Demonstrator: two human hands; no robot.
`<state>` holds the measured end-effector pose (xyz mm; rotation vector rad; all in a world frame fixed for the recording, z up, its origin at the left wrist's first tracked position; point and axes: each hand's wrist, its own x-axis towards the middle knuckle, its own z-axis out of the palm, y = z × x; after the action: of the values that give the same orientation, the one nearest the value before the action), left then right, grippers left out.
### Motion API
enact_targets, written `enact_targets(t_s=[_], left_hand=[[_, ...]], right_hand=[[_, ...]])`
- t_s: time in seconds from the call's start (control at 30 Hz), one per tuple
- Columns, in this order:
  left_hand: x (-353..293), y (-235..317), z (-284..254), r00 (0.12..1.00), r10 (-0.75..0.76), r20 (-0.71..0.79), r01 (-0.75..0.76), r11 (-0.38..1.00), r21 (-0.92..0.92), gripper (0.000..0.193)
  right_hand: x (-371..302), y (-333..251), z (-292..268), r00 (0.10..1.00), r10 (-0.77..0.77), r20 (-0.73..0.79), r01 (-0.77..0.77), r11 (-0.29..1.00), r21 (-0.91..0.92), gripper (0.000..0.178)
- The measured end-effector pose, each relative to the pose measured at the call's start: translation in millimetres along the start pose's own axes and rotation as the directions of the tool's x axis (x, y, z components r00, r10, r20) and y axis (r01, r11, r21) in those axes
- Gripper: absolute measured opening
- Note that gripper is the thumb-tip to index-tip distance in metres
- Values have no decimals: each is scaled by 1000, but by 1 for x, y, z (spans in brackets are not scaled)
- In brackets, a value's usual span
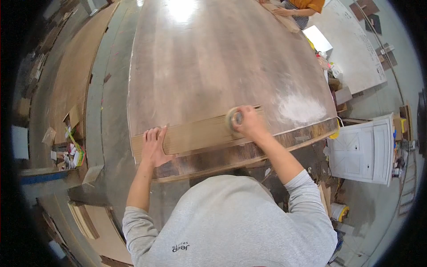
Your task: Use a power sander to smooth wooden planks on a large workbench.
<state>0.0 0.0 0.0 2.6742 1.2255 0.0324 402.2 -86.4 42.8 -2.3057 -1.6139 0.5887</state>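
A long, flat bundle of thin brown wooden strips (195, 135) lies along the near edge of a large table, its lines running left to right. My left hand (154, 147) rests on the bundle's left end, fingers spread and thumb out toward the near edge. Closer to the right end, my right hand (251, 123) is closed round a roll of tape (233, 120), which stands against the strips. Motion blurs this hand a little, and its palm side is hidden.
The big brown table (209, 62) has a pale powdery patch right of my right hand. A person in an orange top (313, 5) handles a board at the far right edge. A white cabinet (362, 152) stands to the right, wooden panels (73, 71) to the left.
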Motion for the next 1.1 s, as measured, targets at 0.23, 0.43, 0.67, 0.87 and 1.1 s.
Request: enact_targets(t_s=[0.23, 0.43, 0.67, 0.87, 1.1], left_hand=[[3, 23, 6, 998, 20, -60, -23, 998, -50, 121], [1, 15, 2, 1000, 25, -11, -25, 999, 20, 117], [9, 27, -15, 986, -29, 163, 20, 998, 61, 117], [21, 59, -22, 959, -183, 215, 155, 978, 141, 120], [106, 213, 45, 996, 23, 87, -15, 996, -88, 110]], right_hand=[[37, 173, -91, 932, 254, -260, -299, 942, -151, 62], [37, 182, -94, 956, 271, -111, -289, 938, -191, 72], [21, 100, -30, 778, -591, 213, 628, 740, -243, 114], [21, 100, -16, 755, -592, 280, 643, 751, -147, 118], [17, 93, -16, 750, -632, 198, 659, 741, -131, 109]])
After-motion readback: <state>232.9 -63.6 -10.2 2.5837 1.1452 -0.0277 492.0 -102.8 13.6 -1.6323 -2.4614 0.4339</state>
